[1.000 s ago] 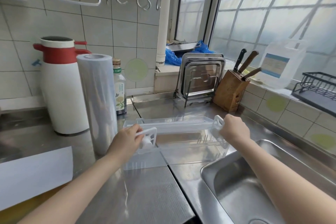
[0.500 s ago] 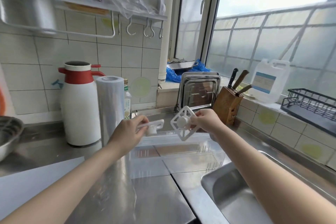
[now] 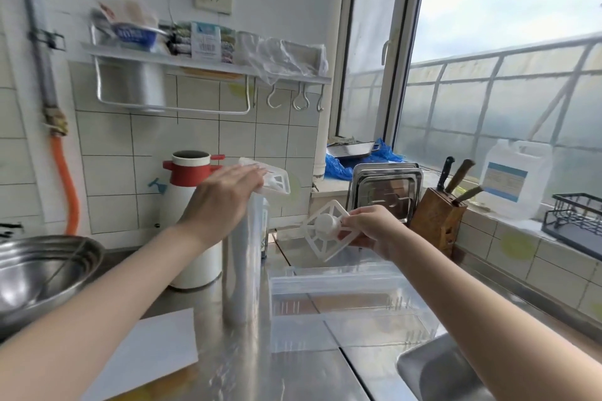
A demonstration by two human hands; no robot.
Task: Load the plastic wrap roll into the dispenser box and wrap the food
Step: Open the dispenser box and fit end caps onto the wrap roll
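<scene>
Steel counter (image 3: pixel 303 371): wrap roll (image 3: pixel 242 270) upright, clear, glossy; dispenser box (image 3: pixel 348 299) transparent.

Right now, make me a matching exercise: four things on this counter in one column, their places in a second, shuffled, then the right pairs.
Things:
1. thermos
2. knife block
3. wrap roll
4. end cap

Places:
A. pinched in the right hand
B. upright under the left hand
C. below the window, right of the trays
D. by the tiled wall, behind the left wrist

Pairs: 1-D, 2-C, 3-B, 4-A
</scene>
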